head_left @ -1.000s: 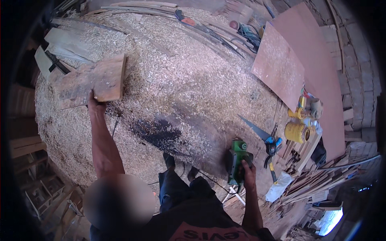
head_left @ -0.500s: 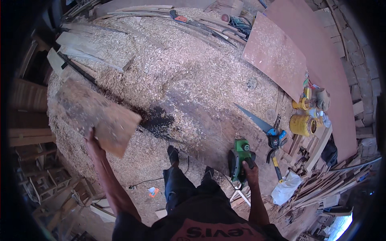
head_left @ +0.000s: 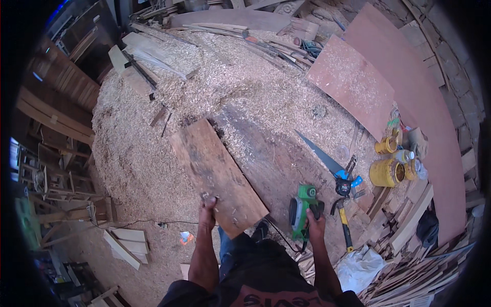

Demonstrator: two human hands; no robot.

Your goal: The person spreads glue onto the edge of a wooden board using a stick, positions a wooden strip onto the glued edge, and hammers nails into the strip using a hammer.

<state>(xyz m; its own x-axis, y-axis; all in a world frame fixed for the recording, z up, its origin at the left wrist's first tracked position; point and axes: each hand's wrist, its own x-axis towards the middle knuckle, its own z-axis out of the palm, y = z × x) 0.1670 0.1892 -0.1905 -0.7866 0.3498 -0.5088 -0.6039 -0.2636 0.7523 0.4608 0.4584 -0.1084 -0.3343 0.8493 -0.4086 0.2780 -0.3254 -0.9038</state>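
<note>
A flat wooden board (head_left: 217,176), brown with dark stains and a few shavings on it, is held along its edge by my left hand (head_left: 207,211), thumb on the upper face. It slants in front of me, partly over the shaving-strewn work surface (head_left: 279,163). To the right, my right hand (head_left: 315,221) is closed around the handle of a green electric planer (head_left: 306,210), which sits on that surface. A handsaw (head_left: 323,157) with a blue handle and a hammer (head_left: 344,225) with a yellow and black handle lie just right of the planer.
Wood shavings (head_left: 138,148) cover the floor widely. Yellow containers (head_left: 383,173) stand at the right, beside reddish sheets (head_left: 353,79). A white plastic bag (head_left: 359,267) and stacked wood strips (head_left: 409,271) lie at the lower right. A dark cord (head_left: 138,223) runs across the floor at left.
The board has swung from the far left to the middle, carried by my left hand. My right hand still grips the planer, nearly in place. The view has shifted left.
</note>
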